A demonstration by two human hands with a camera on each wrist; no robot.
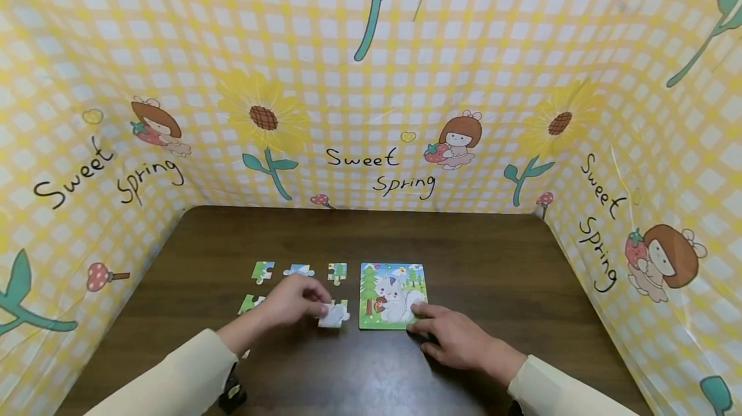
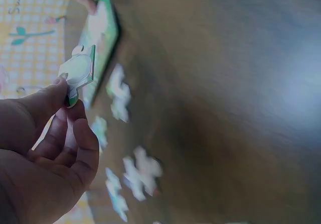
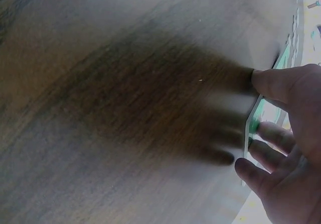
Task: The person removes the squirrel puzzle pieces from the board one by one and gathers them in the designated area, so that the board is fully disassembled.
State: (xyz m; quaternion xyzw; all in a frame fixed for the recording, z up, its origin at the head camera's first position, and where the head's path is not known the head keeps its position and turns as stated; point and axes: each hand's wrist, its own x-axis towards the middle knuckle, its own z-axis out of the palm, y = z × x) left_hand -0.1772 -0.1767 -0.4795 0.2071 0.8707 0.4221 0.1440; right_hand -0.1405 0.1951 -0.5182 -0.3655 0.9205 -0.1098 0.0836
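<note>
My left hand pinches a jigsaw piece between thumb and fingers, raised off the table in the left wrist view. Pale grey-white with a green edge, the piece overlaps another piece behind it in the head view. Just right of it lies a square picture puzzle showing a white squirrel with an acorn among trees. Fingertips of my right hand rest on the puzzle's lower right corner, fingers spread and loosely extended. The right wrist view shows the thumb right at the board's near edge.
Loose jigsaw pieces lie left of the board: a green one, a blue one, a tree-patterned one and others partly behind my left arm. The brown table is enclosed by a yellow checked cloth on three sides.
</note>
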